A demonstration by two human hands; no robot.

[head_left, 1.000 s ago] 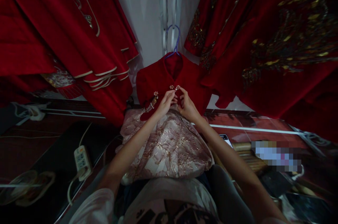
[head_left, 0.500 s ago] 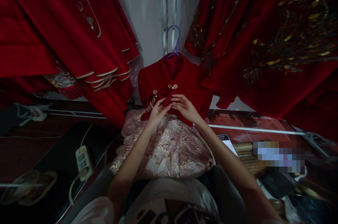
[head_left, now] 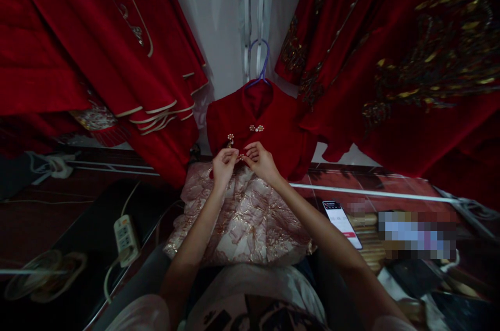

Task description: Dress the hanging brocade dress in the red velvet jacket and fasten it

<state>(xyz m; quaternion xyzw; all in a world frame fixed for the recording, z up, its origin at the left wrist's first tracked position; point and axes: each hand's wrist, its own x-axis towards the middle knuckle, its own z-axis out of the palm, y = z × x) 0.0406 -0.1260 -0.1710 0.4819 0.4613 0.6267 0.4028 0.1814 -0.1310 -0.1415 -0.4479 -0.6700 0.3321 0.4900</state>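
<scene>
A short red jacket (head_left: 279, 146) hangs in front of me on a purple hanger (head_left: 264, 65). At its chest sits a beaded flower clasp (head_left: 257, 128), and another flower-shaped ornament (head_left: 230, 138) is on the left side. Low on the jacket's front, my left hand (head_left: 225, 165) and my right hand (head_left: 261, 160) pinch either side of a small beaded clasp (head_left: 241, 156). My fingertips cover most of it. Under my forearms, a pink and gold quilted fabric (head_left: 250, 216) spreads over my lap.
Red embroidered garments hang at left (head_left: 128, 60) and right (head_left: 390, 128). A power strip (head_left: 126, 237) lies on a black surface at left, near clear plastic containers (head_left: 58, 276). To the right, a lit phone (head_left: 342, 224) rests on a slatted wooden surface (head_left: 371, 255).
My hands have drawn slightly apart, and a small beaded clasp now shows between my fingertips. The view has shifted a little, and more of the phone shows past my right arm.
</scene>
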